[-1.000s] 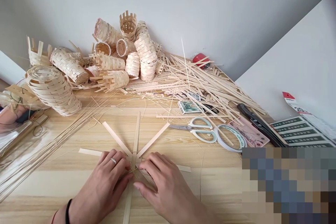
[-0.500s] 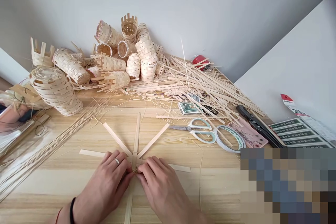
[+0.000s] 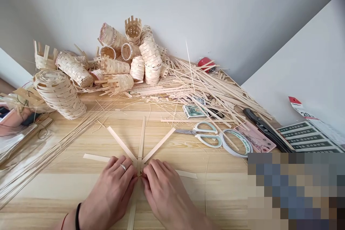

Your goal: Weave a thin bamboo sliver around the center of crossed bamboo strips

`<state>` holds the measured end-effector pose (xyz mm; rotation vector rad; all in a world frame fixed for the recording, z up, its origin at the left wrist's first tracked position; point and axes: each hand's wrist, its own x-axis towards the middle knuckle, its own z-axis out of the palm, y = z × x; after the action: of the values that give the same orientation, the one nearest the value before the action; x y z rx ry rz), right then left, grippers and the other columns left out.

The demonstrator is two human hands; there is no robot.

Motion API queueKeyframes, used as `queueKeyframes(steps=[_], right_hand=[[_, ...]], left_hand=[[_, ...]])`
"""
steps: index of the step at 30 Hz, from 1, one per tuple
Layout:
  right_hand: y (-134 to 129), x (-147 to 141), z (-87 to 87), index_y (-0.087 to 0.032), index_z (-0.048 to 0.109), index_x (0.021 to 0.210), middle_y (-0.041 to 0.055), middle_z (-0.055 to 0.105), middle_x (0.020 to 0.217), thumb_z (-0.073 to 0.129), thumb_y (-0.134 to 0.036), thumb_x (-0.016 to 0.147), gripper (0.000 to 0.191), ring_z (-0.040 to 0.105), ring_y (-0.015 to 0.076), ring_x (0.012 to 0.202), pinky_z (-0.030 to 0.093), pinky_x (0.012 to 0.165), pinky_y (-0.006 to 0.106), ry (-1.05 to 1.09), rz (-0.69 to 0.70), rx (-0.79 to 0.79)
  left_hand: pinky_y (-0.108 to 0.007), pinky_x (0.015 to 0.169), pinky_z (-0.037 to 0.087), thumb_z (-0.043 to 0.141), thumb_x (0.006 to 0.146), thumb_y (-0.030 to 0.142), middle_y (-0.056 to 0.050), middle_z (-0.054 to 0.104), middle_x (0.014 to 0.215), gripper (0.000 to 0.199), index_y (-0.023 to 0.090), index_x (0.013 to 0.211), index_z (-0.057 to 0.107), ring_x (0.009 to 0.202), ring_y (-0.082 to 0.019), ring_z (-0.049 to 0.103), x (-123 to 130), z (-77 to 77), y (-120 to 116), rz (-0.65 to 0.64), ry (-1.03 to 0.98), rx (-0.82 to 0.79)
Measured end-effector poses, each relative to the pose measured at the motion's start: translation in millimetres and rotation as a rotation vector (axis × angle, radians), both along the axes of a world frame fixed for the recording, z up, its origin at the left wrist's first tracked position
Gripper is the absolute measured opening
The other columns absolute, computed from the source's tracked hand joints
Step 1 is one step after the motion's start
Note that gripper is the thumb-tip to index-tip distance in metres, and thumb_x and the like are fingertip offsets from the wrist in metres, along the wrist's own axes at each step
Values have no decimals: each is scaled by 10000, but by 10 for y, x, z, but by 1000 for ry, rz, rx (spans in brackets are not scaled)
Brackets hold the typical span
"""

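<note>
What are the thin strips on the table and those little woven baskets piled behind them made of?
The flat straw-coloured strips look like split bamboo or similar cane: matte and apparently unpainted. The pale woven cylindrical baskets seem the same material, as their bands match in colour, though another plant fibre is possible.

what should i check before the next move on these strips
1. left hand on the strips: ok, fingertips at the crossing
2. right hand on the strips: ok, fingertips at the crossing, next to the left's
3. how the strips lie at the crossing: cannot tell, fingers hide most of it
4. upper strip ends fanned apart: ok, spaced out from the centre
5. thin strands off the strips: ok, they lie to the left, apart
6. scissors close by: ok, they lie to the right of the strips
</note>
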<state>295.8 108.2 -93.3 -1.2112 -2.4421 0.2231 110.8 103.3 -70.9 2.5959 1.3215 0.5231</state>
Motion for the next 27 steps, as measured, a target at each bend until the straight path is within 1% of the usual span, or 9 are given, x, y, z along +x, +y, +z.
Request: queueKeyframes(steps=[5,9,13,16,20,22,27], right_hand=[[17,20,27,-209,522,855,36,617,837,633,-11,796,234,568,212,724,410,660,355,-1,16,-7],[20,36,60,-201,526,852,36,613,824,602,-9,817,210,572,205,717,419,648,344,27,20,-27],[20,50,88,-196,527,853,39,615,849,567,-18,850,183,582,199,729,431,652,334,71,13,-131],[40,71,107,-198,523,860,30,607,850,532,-26,886,175,576,194,739,428,653,328,121,21,-193],[75,115,139,-210,501,846,6,598,855,534,-17,911,207,567,171,743,429,650,304,210,32,-319],[82,131,158,-210,494,846,7,596,877,535,-9,927,221,573,171,770,436,659,299,239,37,-357],[84,146,179,-198,511,876,35,586,932,520,25,934,230,583,199,838,461,694,321,224,75,-323]], left_hand=[[-373,739,355,415,991,37,-29,611,824,227,212,862,481,740,-228,551,3,12,-5,8,-4,6],[-369,744,366,411,993,37,-29,610,825,224,211,871,483,736,-223,556,3,18,-18,14,-20,4],[-371,753,377,407,998,45,-31,607,833,223,207,861,479,741,-217,554,-2,14,-15,27,-31,-23],[-372,757,382,394,1009,57,-32,605,844,222,201,872,492,750,-213,549,-35,-2,-6,31,-50,-76],[-372,770,384,394,1037,89,-26,609,865,214,200,901,517,785,-207,551,-94,-34,1,19,-104,-151],[-373,778,385,404,1048,106,-24,611,876,204,201,914,525,796,-204,553,-108,-46,3,19,-126,-171],[-369,757,378,410,1055,117,-23,611,873,201,204,919,530,786,-207,548,-101,-60,8,17,-134,-164]])
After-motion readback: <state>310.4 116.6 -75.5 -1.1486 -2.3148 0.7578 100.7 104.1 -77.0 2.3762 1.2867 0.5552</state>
